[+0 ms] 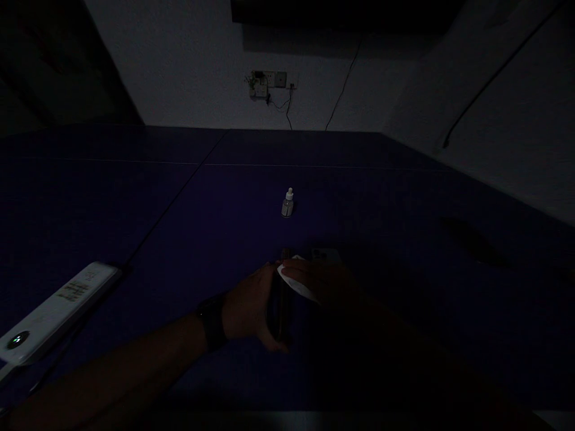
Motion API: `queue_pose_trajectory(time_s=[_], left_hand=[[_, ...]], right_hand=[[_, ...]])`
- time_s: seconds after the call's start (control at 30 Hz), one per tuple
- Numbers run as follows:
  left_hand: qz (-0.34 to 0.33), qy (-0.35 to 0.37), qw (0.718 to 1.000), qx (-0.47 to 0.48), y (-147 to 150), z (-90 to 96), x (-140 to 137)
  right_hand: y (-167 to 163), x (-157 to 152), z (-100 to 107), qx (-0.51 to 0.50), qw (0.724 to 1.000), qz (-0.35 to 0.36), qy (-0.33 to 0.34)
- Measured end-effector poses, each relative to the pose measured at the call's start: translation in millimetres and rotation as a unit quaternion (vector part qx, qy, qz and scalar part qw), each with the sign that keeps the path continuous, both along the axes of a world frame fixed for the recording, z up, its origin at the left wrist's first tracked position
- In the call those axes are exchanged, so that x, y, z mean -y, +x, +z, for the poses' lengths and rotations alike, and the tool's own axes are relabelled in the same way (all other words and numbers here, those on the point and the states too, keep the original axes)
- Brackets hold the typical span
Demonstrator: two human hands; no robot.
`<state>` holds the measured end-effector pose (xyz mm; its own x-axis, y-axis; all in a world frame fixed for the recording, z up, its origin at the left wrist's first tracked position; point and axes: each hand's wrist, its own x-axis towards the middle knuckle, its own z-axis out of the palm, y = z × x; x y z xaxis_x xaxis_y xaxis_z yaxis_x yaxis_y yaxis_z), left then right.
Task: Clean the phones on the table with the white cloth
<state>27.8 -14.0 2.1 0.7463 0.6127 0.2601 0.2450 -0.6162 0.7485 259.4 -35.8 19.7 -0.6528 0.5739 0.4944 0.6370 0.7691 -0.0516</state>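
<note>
In dim light, my left hand (251, 305), a dark watch (212, 323) on its wrist, wraps round a dark, flat phone-like object (279, 302) held up on its edge. My right hand (327, 281) is closed on a white cloth or tissue (299, 286), which rests against the upper side of that object. Shadow hides most of the right fingers and forearm. Just beyond the right hand lies a pale phone (326, 255) with camera lenses, partly covered by the hand. Farther off, a small dropper bottle (287, 203) with a white top stands upright.
A long white device (58, 311) with a lit round display lies at the left on the dark blue surface (215, 215). Wall sockets (269, 81) with cords are at the back. Something dark and unclear (474, 242) lies at the right.
</note>
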Motion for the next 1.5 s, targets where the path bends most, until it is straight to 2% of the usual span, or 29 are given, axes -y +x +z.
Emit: queue_pose_trajectory(time_s=[0.13, 0.2, 0.3, 0.43, 0.63, 0.83, 0.93, 1.07, 1.13, 1.27, 1.4, 1.5], left_hand=[[0.000, -0.005, 1.000, -0.005, 0.7, 5.1, 0.5], [0.011, -0.015, 1.000, -0.009, 1.2, 7.3, 1.2], [0.005, -0.022, 1.000, -0.005, 2.1, 9.6, 1.8], [-0.005, -0.025, 1.000, -0.001, 2.4, 11.4, 1.6], [-0.009, -0.009, 1.000, 0.012, 2.5, 12.4, 0.5], [0.003, -0.005, 1.000, 0.009, 2.2, 7.8, 0.5], [0.012, -0.012, 1.000, 0.008, 1.3, 5.3, 1.1], [0.018, -0.029, 0.999, -0.026, 0.4, 5.8, 1.6], [0.016, -0.029, 0.999, -0.017, 0.7, 6.5, 1.6], [-0.001, -0.010, 1.000, 0.022, 2.3, 7.4, 0.8], [-0.002, -0.017, 1.000, 0.008, 1.6, 5.9, 0.0], [0.016, -0.019, 1.000, -0.005, 0.1, 4.0, 0.5]], right_hand=[[-3.2, -20.3, -1.3, -0.034, 0.995, -0.090, -0.028], [-3.1, -24.6, -1.2, -0.047, 0.991, -0.109, -0.057], [-1.0, -24.1, -2.3, -0.080, 0.989, -0.077, -0.100], [0.9, -22.0, -6.6, -0.121, 0.985, -0.021, -0.118], [-0.2, -24.1, -11.1, -0.127, 0.987, -0.001, -0.102], [-2.0, -28.0, -14.2, -0.161, 0.975, 0.011, -0.155], [-4.2, -25.8, -11.6, -0.219, 0.949, -0.020, -0.226], [-7.5, -17.9, -2.9, -0.287, 0.883, -0.070, -0.363], [-8.3, -14.7, 1.3, -0.306, 0.878, -0.078, -0.361], [-8.6, -13.4, 1.6, -0.310, 0.894, -0.080, -0.313], [-8.9, -16.8, -8.9, -0.283, 0.889, -0.115, -0.340], [-8.5, -17.1, -9.2, -0.282, 0.879, -0.124, -0.364]])
